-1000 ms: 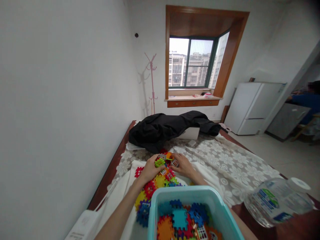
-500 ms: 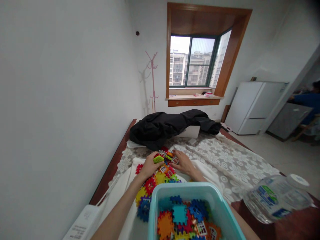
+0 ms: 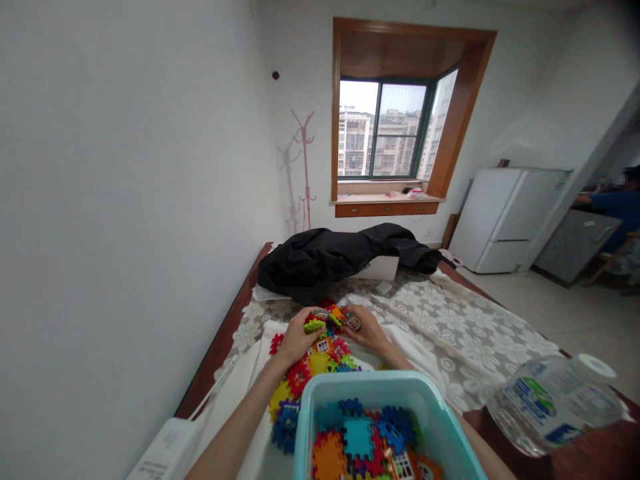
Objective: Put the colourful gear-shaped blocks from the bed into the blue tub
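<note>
- My left hand (image 3: 296,339) reaches forward, forearm bare, fingers curled in a pinch.
- My right hand (image 3: 367,331) lies opposite, fingers bent inward, apparently pinching too; its forearm is mostly hidden.

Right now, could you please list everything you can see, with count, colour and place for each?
Interlocking blocks: many, mixed colours, piled on the white cloth under the hands.
Green block: one, in the left hand's fingers.
Bin: one, teal, nearest the camera, with more blocks inside.
Water bottle: one, clear with white cap, lying at right.
Lace cloth: one, white floral, over the table.
Black garment: one, heaped at the far end.
White box: one, lower left.
Coat stand: one, pink, by the wall.
Fridge: one, white, right of the window.
Other person: one, blue sleeve, far right.
Left hand: pinching the green block.
Right hand: on the pile, holding a small piece.
</note>
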